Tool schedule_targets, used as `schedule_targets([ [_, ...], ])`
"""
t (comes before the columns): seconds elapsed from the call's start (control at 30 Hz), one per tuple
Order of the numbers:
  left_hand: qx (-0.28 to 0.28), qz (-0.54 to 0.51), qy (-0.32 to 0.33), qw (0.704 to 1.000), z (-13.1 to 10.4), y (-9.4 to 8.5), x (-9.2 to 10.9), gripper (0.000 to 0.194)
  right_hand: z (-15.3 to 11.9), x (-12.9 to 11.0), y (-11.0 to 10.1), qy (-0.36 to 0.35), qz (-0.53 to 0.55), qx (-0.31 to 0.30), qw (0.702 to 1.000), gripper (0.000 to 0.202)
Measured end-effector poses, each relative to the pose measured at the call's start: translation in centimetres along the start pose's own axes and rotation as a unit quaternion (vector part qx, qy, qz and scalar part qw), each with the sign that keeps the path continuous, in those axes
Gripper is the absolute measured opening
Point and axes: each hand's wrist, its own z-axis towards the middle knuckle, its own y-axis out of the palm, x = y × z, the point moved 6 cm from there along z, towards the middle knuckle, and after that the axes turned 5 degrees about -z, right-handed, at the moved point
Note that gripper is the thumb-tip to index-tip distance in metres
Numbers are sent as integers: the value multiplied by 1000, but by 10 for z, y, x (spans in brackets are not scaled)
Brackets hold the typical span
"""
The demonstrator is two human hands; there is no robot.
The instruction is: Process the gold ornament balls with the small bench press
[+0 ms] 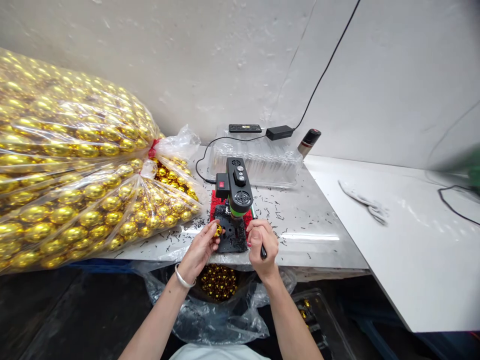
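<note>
A small black device [240,185] with a green ring stands over a black base plate [231,242] on a red mat. Left of its head, my left hand [202,247] pinches a gold ball [218,230] between thumb and fingers. My right hand [263,246] is wrapped around a black handle [263,253] at the device's right side. Below the table edge, between my forearms, several gold balls [218,281] lie in a container lined with clear plastic.
Large clear bags of gold balls [75,190] fill the left. Behind the device are a clear plastic tray [255,165], a power adapter [279,132], a remote [245,128] and a bottle [309,142]. Scissors [363,201] lie right; black scraps litter the table [322,250].
</note>
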Motion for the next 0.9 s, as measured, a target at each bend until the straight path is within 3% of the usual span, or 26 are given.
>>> schedule_targets([
  [0.17, 23, 85, 69, 994, 17, -2, 1, 46, -2, 0, 1, 2, 3, 5, 1000, 27],
  [0.33, 34, 258, 170, 950, 31, 4, -4, 44, -3, 1, 1, 9, -2, -8, 1000, 27],
  [0.4, 34, 349, 217, 911, 32, 8, -4, 42, -4, 2, 1, 11, -6, -15, 1000, 27],
  [0.53, 33, 511, 313, 800, 28, 16, -2, 36, -4, 2, 1, 9, -9, -18, 1000, 26],
  [0.67, 18, 561, 360, 745, 26, 19, -2, 32, -3, 1, 0, 12, -12, -18, 1000, 25],
  [0.77, 0, 571, 373, 731, 27, 20, -5, 30, -6, 2, 1, 11, -5, -14, 1000, 25],
  [0.9, -4, 555, 365, 748, 29, 18, -6, 31, -15, 8, 4, 3, -4, -5, 1000, 24],
])
